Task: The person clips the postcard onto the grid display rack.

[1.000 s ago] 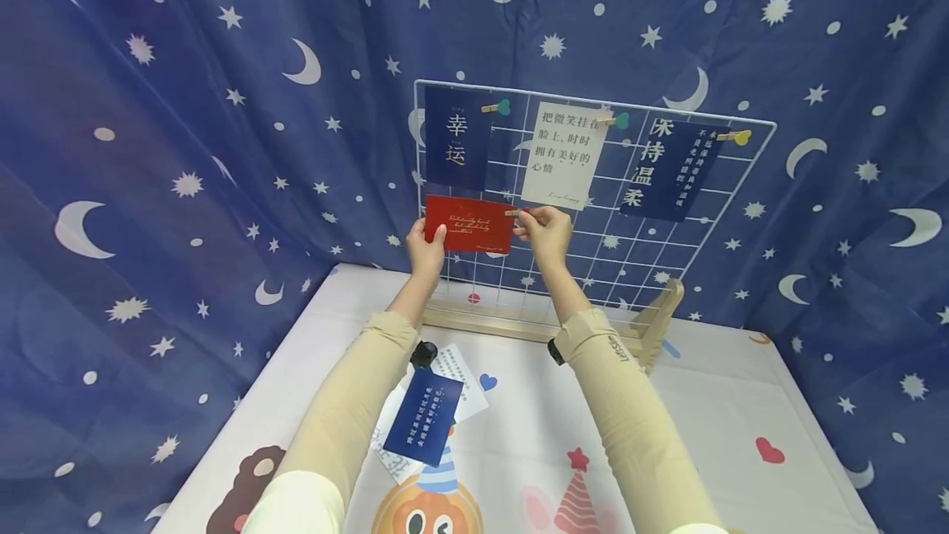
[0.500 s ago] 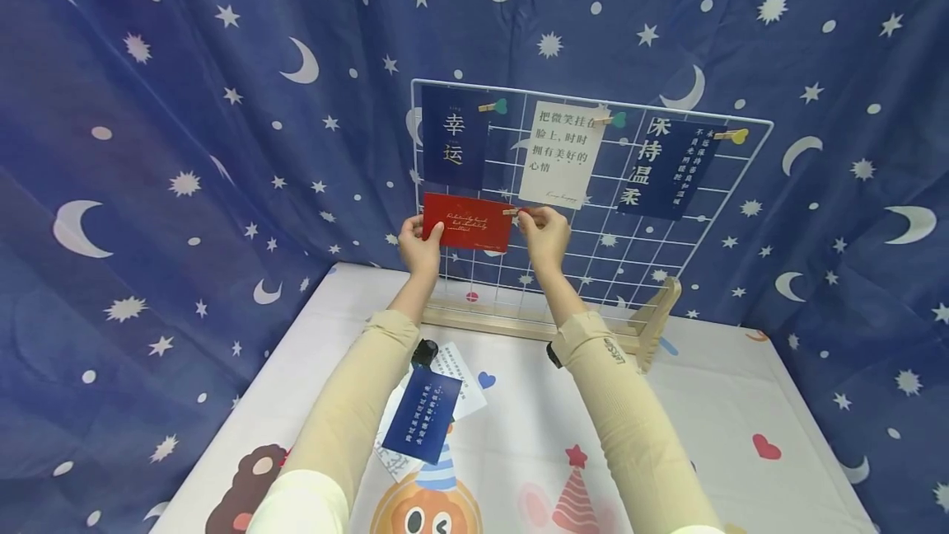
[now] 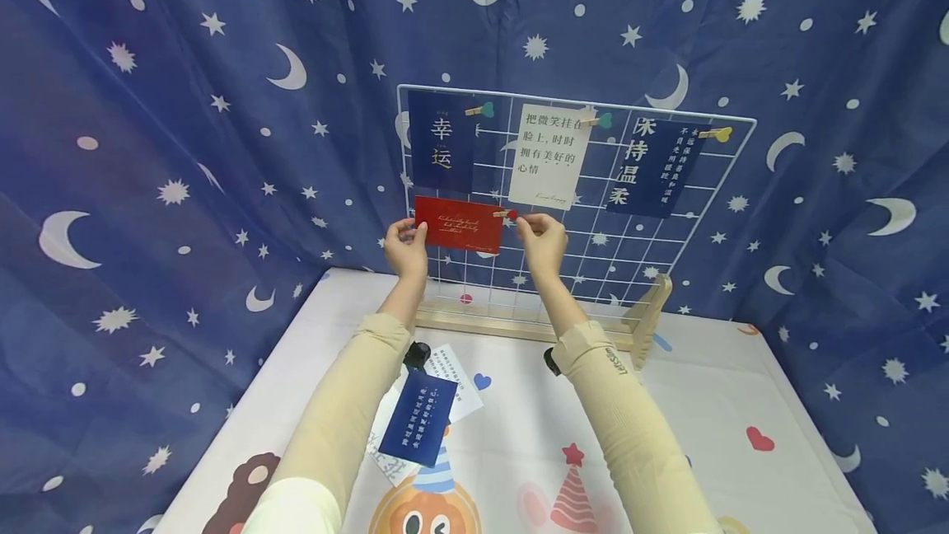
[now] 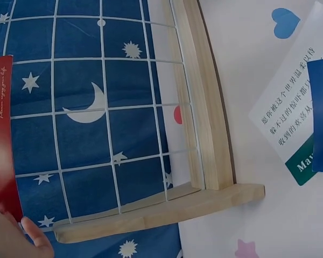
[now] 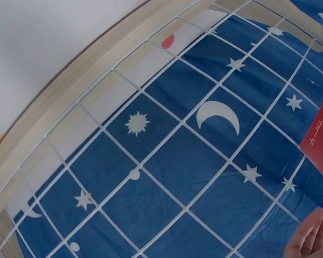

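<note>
A red card with gold script is against the left part of a white wire grid, below a blue card. A wooden peg with a red heart sits at its upper right corner. My left hand is at the card's left edge, thumb tip just overlapping it and fingers loose beside it. My right hand hovers right of the heart, thumb and forefinger bent near it with nothing between them. In the right wrist view, the right fingers show below the red card.
A white card and another blue card hang along the top row, each pegged. The grid stands in a wooden base. A blue card overlaps white cards on the patterned tablecloth.
My right fingers have come off the peg's heart, which now shows whole. My left hand has slid left to the card's edge. The whole head view has shifted slightly.
</note>
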Available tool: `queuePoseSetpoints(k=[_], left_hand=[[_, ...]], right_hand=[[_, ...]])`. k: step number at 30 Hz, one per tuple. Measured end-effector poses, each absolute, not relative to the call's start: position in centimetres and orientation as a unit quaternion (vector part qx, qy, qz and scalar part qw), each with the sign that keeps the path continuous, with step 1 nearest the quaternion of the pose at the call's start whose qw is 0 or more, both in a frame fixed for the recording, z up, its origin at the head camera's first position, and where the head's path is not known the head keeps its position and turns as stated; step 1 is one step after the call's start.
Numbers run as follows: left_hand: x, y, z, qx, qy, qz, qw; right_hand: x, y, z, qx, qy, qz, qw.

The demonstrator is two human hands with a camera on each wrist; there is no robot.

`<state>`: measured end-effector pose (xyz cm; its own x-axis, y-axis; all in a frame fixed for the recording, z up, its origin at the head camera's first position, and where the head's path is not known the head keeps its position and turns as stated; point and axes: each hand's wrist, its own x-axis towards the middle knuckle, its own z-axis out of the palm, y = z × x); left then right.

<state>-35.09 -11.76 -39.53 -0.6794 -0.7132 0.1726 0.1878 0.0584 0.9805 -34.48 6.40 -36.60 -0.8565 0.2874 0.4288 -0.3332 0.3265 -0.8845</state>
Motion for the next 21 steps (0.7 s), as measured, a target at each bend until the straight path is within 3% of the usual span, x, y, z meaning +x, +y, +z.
queuePoseSetpoints(k=[11,21], left_hand=[[-34.0,-12.9,-39.7,0.13,-0.635,-0.688,0.326],[-32.5,-14.8,-40.4,0.079,-0.7,-0.667,0.242]], right_hand=[[-33.7,7.4,-37.6,0.06,-0.767,0.597,0.228],[-32.5,10.2,-38.6,0.152,-0.784,0.591,0.111]])
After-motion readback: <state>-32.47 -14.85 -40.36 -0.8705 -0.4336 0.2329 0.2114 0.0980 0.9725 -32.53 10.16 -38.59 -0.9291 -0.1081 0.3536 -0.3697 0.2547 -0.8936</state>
